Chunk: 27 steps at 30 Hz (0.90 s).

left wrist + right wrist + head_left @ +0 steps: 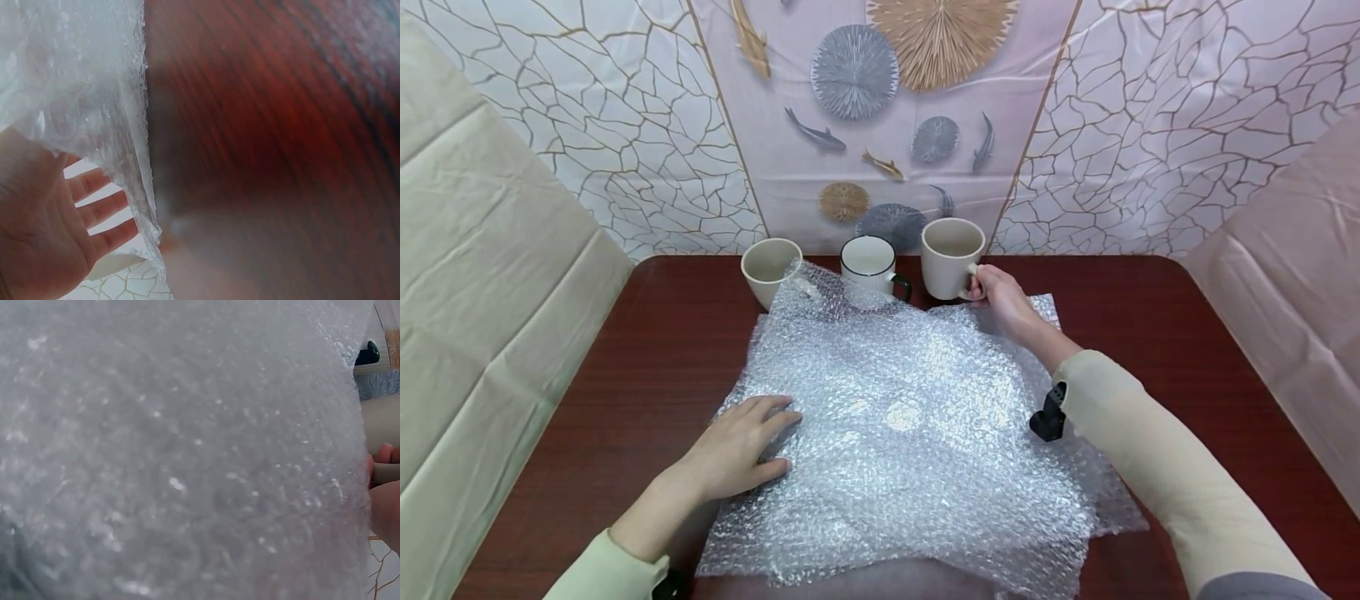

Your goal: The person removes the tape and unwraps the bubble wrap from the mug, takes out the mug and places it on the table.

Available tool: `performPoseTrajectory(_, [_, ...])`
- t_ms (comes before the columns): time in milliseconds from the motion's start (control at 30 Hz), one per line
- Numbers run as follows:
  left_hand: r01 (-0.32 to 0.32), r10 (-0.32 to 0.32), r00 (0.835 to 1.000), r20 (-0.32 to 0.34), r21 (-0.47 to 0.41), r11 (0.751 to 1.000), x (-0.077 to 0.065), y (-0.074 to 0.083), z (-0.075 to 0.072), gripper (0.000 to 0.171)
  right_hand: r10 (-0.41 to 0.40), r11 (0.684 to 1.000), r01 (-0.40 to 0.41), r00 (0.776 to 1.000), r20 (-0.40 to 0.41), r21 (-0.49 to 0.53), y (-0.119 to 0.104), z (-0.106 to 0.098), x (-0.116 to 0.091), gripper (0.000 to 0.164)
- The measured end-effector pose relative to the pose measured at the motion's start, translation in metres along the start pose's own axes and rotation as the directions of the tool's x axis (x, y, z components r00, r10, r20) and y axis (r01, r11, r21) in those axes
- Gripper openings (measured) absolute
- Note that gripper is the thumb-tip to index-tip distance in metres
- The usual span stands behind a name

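Observation:
A large sheet of bubble wrap (895,433) lies rumpled over the middle of the table. On its left edge rests my left hand (741,450), palm down, with the fingers spread and nearly straight. My right hand (1000,296) grips the handle of a cream mug (951,258) at the back right; the mug looks upright. In the right wrist view the bubble wrap (187,450) fills most of the picture, and only part of the right hand (384,506) shows at the edge. The left wrist view shows the left hand (50,219) beside the sheet's edge.
A white mug with a black rim (867,257) stands at the back centre, its dark handle to the right. Left of it is another cream mug (769,267), partly behind the raised corner of the wrap. A patterned cloth (880,150) hangs behind the dark red table (647,350).

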<state>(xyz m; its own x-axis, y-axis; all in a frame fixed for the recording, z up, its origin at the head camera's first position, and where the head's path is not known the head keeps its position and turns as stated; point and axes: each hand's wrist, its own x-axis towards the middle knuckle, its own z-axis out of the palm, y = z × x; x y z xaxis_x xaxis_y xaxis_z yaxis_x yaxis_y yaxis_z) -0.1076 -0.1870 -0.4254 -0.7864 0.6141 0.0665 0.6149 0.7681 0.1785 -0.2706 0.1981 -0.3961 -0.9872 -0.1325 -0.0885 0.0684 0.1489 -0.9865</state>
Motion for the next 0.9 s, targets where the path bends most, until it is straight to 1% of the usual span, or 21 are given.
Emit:
performPoseTrajectory(167, [-0.015, 0.015, 1.000, -0.021, 0.002, 1.000, 0.000, 0.000, 0.001, 0.058, -0.002, 1.000, 0.001, 1.000, -0.017, -0.010, 0.005, 0.001, 0.001, 0.026])
performPoseTrajectory(333, [-0.007, 0.007, 1.000, -0.001, -0.002, 1.000, 0.000, 0.000, 0.001, 0.058, 0.004, 1.000, -0.004, 1.000, -0.022, -0.005, 0.009, 0.003, 0.001, 0.025])
performPoseTrajectory(500, [0.002, -0.002, 1.000, 0.010, -0.008, 1.000, 0.000, 0.000, 0.001, 0.059, 0.023, 1.000, -0.023, 1.000, 0.003, 0.007, 0.006, 0.005, -0.002, 0.025])
performPoseTrajectory(600, [0.005, -0.005, 1.000, 0.006, -0.008, 1.000, 0.000, 0.000, 0.002, 0.058, 0.032, 0.999, -0.032, 0.999, -0.001, -0.005, 0.007, 0.005, -0.001, 0.026])
performPoseTrajectory(700, [0.013, -0.013, 1.000, 0.010, -0.011, 1.000, 0.000, 0.001, 0.000, 0.058, 0.027, 0.999, -0.027, 1.000, -0.013, -0.018, 0.013, 0.003, 0.003, 0.026])
performPoseTrajectory(800, [0.017, -0.017, 1.000, 0.011, -0.013, 1.000, 0.000, 0.001, 0.000, 0.058, 0.028, 0.999, -0.028, 1.000, -0.006, -0.037, 0.014, 0.002, 0.004, 0.026])
performPoseTrajectory(900, [0.019, -0.019, 1.000, 0.010, -0.011, 1.000, 0.000, 0.001, 0.000, 0.058, 0.042, 0.996, -0.043, 0.999, -0.004, -0.074, 0.015, 0.002, 0.004, 0.026])
